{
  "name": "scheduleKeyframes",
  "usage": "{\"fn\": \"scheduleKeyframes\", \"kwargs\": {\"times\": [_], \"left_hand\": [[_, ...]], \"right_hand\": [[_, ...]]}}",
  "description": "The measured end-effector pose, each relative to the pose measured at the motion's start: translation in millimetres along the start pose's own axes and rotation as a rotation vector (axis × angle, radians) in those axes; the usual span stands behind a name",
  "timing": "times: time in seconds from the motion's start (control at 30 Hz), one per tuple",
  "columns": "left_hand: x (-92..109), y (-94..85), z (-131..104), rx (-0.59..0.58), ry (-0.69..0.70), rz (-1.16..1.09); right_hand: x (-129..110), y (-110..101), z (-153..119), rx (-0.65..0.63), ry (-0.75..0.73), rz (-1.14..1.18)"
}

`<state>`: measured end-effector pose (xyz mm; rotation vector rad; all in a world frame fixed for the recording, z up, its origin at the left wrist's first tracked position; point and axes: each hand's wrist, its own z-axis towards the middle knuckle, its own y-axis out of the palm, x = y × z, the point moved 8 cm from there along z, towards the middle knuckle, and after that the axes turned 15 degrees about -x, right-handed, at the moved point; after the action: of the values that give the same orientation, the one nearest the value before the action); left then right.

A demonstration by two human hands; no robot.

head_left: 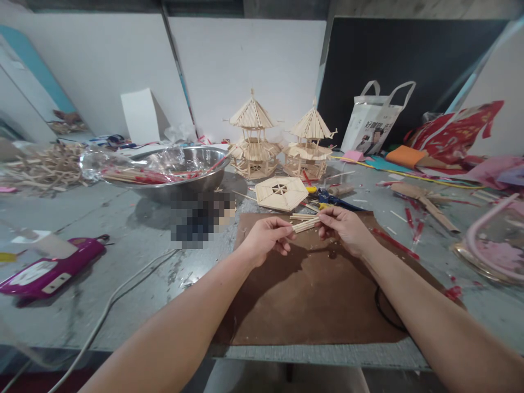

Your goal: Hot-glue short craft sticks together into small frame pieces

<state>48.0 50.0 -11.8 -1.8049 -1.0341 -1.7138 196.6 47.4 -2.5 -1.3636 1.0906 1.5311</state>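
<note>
Several short pale wooden sticks [306, 225], side by side, are held between my two hands above a brown board [315, 295]. My left hand [271, 238] pinches their left end, and my right hand [340, 228] pinches the right end. More sticks [301, 216] lie just behind them at the board's back edge. Beyond is a flat hexagonal wooden panel [281, 193] with an opening at its centre. Two wooden pavilion models, a taller one [252, 136] and a shorter one [311, 143], stand upright farther back.
A steel bowl [180, 183] with plastic-wrapped sticks stands left of the models. A purple power strip [53, 268] and grey cable [110, 303] lie left. Blue-handled pliers [338, 201] are behind my right hand; a white bag [370, 123] and scraps are at right.
</note>
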Motion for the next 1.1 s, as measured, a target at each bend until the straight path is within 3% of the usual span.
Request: {"fn": "scheduleKeyframes", "kwargs": {"times": [0.27,1.1], "left_hand": [[1.0,-1.6,0.4,0.004,0.021,0.015],[4.5,-1.6,0.3,0.015,0.052,0.044]], "right_hand": [[6.1,-1.4,1.0,0.002,0.055,0.033],[4.4,-0.7,2.1,0.018,0.025,0.004]]}}
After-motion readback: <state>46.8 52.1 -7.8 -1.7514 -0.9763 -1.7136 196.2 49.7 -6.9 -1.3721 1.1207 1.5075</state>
